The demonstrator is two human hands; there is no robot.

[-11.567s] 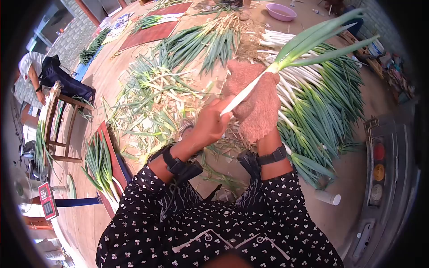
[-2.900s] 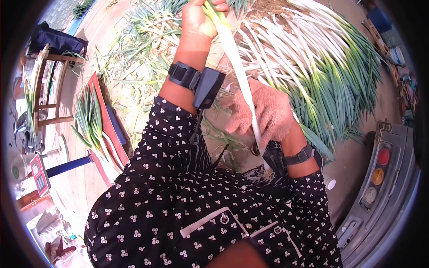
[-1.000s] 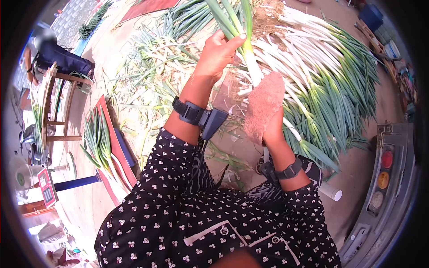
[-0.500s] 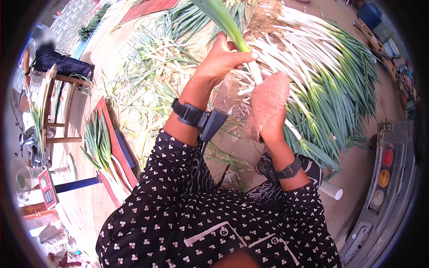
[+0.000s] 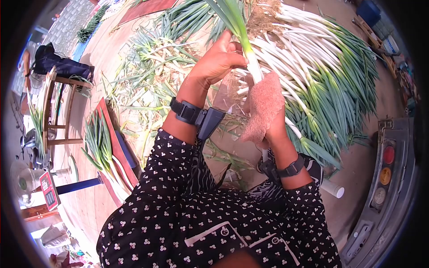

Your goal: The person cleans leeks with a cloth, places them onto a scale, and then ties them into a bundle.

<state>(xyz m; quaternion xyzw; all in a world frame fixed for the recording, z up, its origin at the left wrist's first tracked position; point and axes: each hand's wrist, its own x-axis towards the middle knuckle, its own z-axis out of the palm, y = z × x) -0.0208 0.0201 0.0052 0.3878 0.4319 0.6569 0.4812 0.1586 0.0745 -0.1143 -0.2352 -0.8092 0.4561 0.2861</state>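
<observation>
At left edge, red scale box (image 5: 49,191), writing too small to read. Left hand (image 5: 219,62) reaching forward, fingers bent, pinching green onion (image 5: 253,64) where green turns white. Right hand (image 5: 275,124) behind pink cloth (image 5: 266,96) covering onion's lower part; fingers hidden, cannot tell grip. Onion pile (image 5: 328,85) close on right. Bare floor (image 5: 355,167) between pile and grey metal panel (image 5: 395,205).

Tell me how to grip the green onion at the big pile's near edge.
Probably by its white shank, coming from the near side: that part looks straight and slim, the pile crowds the far side, and the green leaves spread wider.
</observation>
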